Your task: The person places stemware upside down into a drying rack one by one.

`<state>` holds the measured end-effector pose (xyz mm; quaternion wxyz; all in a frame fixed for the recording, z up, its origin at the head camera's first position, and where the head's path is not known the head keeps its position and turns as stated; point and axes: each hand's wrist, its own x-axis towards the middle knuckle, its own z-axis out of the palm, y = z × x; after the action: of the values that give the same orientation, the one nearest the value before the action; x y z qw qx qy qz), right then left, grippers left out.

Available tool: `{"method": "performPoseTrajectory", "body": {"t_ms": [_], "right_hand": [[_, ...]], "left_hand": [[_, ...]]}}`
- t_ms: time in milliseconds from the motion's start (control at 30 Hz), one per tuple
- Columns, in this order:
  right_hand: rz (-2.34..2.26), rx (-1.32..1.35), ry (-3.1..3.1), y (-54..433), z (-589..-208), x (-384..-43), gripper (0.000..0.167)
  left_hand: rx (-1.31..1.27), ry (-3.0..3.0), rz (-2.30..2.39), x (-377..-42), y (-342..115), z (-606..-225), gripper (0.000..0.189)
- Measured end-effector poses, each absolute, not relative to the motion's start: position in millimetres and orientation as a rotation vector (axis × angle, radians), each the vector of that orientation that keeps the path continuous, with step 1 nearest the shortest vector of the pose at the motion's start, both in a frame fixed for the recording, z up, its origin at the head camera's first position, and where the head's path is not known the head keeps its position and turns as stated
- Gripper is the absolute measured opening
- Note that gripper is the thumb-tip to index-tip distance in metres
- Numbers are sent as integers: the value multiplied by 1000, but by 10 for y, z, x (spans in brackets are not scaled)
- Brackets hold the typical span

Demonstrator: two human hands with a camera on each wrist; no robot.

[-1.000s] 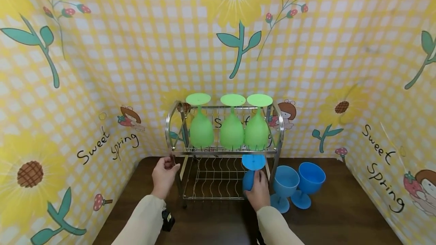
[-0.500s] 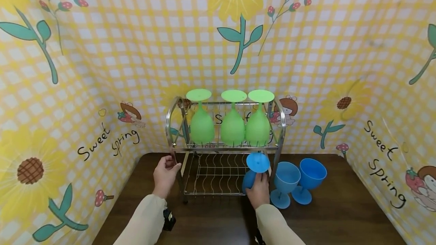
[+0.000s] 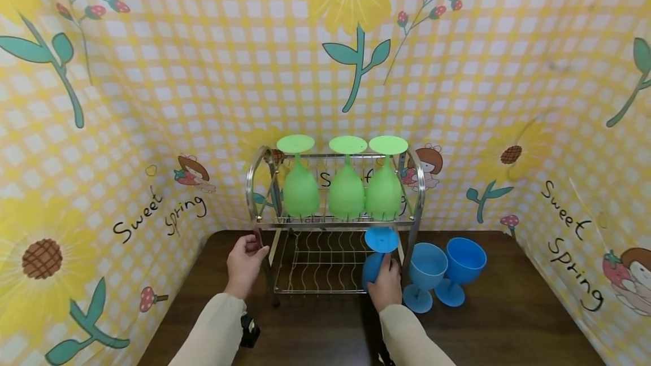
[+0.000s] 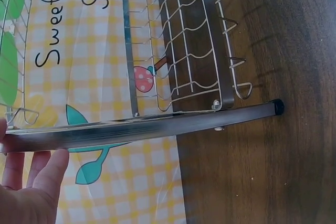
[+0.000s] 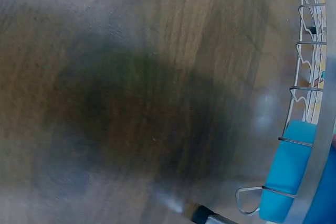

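In the head view my left hand (image 3: 246, 264) pinches the left upright of a two-tier metal dish rack (image 3: 335, 223), thumb in front and fingers behind; the left wrist view shows the thumb and fingers (image 4: 48, 174) at that post. My right hand (image 3: 386, 287) holds an upside-down blue goblet (image 3: 373, 269) at the right end of the lower shelf, its foot tilted up toward me. The right wrist view shows the goblet's blue bowl (image 5: 286, 177) behind the shelf wires, while most of that hand is out of frame.
Several green goblets, among them a left one (image 3: 300, 194), stand upside down on the top shelf. Right of the rack, a paler blue goblet (image 3: 428, 267) and a brighter blue goblet (image 3: 465, 261) stand upright on the dark wooden table (image 3: 305, 335). A patterned cloth (image 3: 229, 100) surrounds the table.
The blue goblet's foot has tipped toward me and shifted slightly right, then back a little, with my right hand still around it. My left hand stays on the rack's post.
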<state>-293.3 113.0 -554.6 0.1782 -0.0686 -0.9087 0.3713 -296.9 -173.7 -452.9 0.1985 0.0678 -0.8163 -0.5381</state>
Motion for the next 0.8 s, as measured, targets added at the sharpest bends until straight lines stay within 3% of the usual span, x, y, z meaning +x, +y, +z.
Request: {"method": "performPoseTrajectory", "body": {"t_ms": [233,433,533,800], "right_hand": [[1190,-293,-2511,1089,-5554,-2848,88],[1322,-294,-2385,1071,-5433,-2628,48],[1329,-257,-2361,1181,-5371,-2513,36],[1252,-88,-2234,1848,-5390,-2293,38]], "left_hand": [[206,-2346,-1500,-2960,-1787,-4468,27],[206,-2369,-1466,-2939,-1772,-4471,23],[206,-2366,-1465,-2925,-1765,-4473,23],[202,-2366,-1445,-2930,-1760,-4436,25]]}}
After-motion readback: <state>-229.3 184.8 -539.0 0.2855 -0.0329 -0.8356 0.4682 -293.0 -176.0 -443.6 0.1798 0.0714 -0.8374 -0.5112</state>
